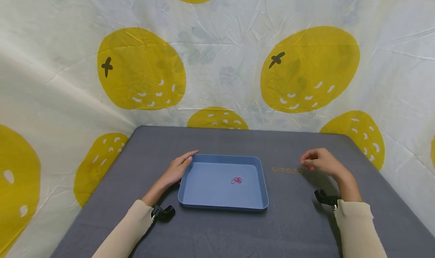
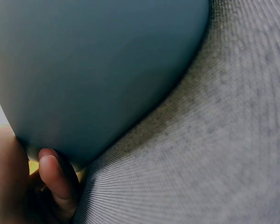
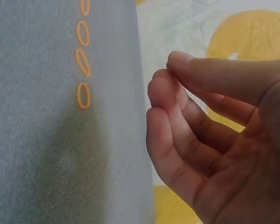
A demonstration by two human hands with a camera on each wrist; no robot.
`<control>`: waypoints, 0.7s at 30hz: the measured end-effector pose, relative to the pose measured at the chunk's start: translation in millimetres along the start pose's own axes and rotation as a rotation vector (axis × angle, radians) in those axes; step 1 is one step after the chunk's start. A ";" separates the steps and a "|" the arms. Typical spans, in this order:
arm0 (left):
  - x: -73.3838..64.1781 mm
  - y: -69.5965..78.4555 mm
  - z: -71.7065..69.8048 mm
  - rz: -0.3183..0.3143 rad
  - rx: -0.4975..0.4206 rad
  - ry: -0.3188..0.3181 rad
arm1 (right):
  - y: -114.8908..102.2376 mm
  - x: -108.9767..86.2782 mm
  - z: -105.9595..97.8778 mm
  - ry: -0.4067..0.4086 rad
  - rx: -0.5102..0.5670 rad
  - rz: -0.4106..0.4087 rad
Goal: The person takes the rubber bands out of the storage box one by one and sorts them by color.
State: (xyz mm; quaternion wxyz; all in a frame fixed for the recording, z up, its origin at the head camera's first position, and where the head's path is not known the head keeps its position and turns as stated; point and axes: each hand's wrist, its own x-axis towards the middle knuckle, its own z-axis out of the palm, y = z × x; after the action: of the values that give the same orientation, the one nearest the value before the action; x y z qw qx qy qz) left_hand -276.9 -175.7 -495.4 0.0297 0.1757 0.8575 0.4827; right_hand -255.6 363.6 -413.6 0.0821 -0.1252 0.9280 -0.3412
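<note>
A shallow blue tray lies on the grey table. At its back left corner my left hand holds the side, thumb along the rim; in the left wrist view bent fingertips sit against the tray's outer wall. Inside the tray is a small cluster of red rubber bands. Several orange rubber bands form a row on the table, right of the tray. My right hand hovers by the row's right end, fingers loosely bent, thumb near the index fingertip, nothing visible between them.
A dark grey cloth covers the table. Behind and around it hangs a white curtain with large yellow fruit shapes. A black wrist mount sits on the left wrist and another black mount on the right.
</note>
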 end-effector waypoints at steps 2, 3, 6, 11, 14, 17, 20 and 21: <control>0.0 -0.3 -0.1 0.001 0.005 -0.001 | -4.6 0.5 -0.3 0.002 -0.005 -0.007; -0.1 -0.2 -0.3 0.001 0.003 -0.002 | -6.8 0.7 -0.2 0.005 -0.007 -0.009; 0.1 0.0 -1.0 0.004 0.000 -0.007 | -13.7 1.1 0.5 0.008 -0.002 -0.021; 0.2 -0.3 -1.1 -0.004 -0.006 -0.008 | -23.1 1.4 1.6 -0.001 0.023 -0.050; 0.4 0.1 -1.1 -0.018 -0.015 -0.010 | -26.2 1.5 2.3 0.000 0.026 -0.057; 0.7 -0.1 -0.5 -0.018 -0.013 -0.010 | -29.2 2.6 3.1 0.005 0.029 -0.064; 0.7 -0.9 0.1 -0.014 -0.012 -0.005 | -33.7 4.2 4.7 0.005 0.032 -0.076; 0.6 -1.0 0.2 -0.012 -0.011 -0.005 | -35.3 4.7 5.4 0.006 0.032 -0.078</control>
State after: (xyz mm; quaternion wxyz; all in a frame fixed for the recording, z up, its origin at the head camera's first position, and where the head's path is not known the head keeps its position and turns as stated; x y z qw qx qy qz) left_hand -277.7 -175.8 -496.2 0.0356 0.1715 0.8557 0.4869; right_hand -252.6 332.9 -394.9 0.0681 -0.1590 0.9171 -0.3592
